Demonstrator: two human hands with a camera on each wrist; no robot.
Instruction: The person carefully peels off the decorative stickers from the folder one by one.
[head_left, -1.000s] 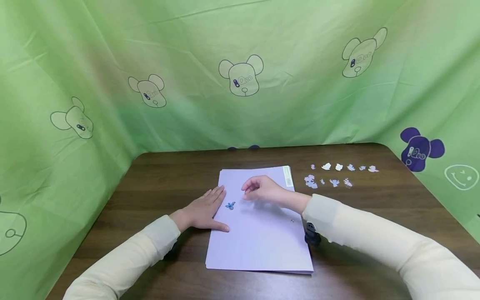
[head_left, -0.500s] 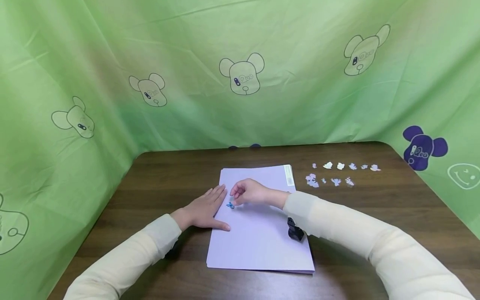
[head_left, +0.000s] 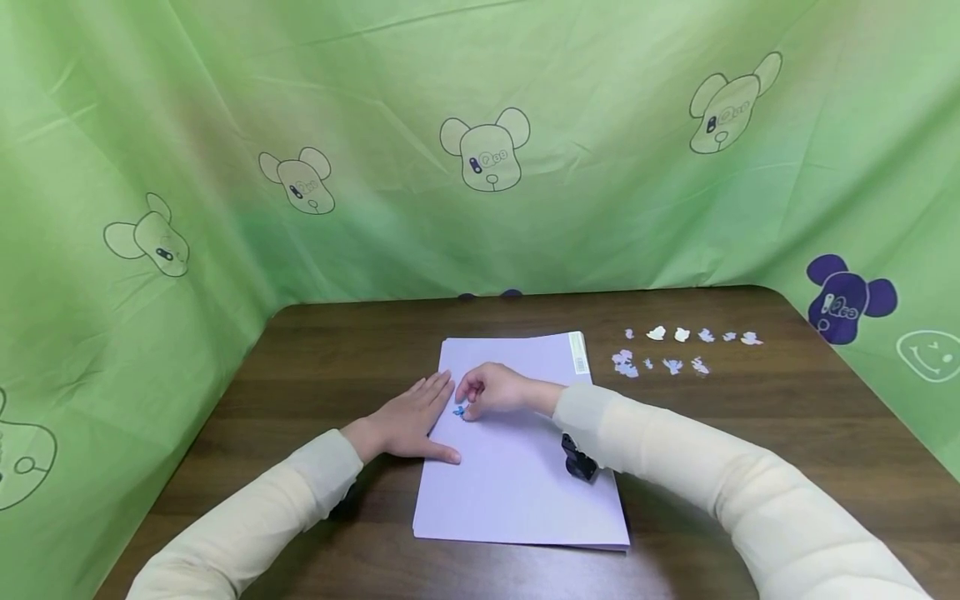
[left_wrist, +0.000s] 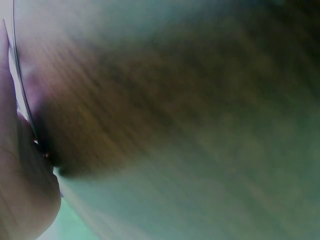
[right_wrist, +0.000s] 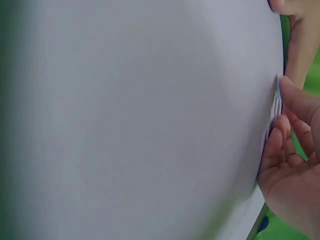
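A small blue cut-out (head_left: 459, 412) lies near the left edge of a pale lilac sheet stack (head_left: 517, 500). My right hand (head_left: 491, 388) is at it from the right, thumb and fingers curled around its edge. In the right wrist view, the right hand (right_wrist: 295, 165) has its thumb tip against the blue cut-out (right_wrist: 278, 89); part of the piece is hidden. My left hand (head_left: 408, 421) rests flat on the stack's left edge, fingers straight and thumb spread. The left wrist view shows only part of the left hand (left_wrist: 25, 185), beside blurred wood.
Several small pale cut-outs (head_left: 672, 367) lie in two rows at the table's back right. A label (head_left: 578, 352) marks the stack's upper right corner. A green printed curtain (head_left: 390, 233) encloses the brown wooden table (head_left: 337, 350). A black wrist camera (head_left: 579, 460) hangs below the right sleeve.
My right hand has moved left and slightly down across the sheet to the blue cut-out, its fingers now touching it. My left hand has stayed in place.
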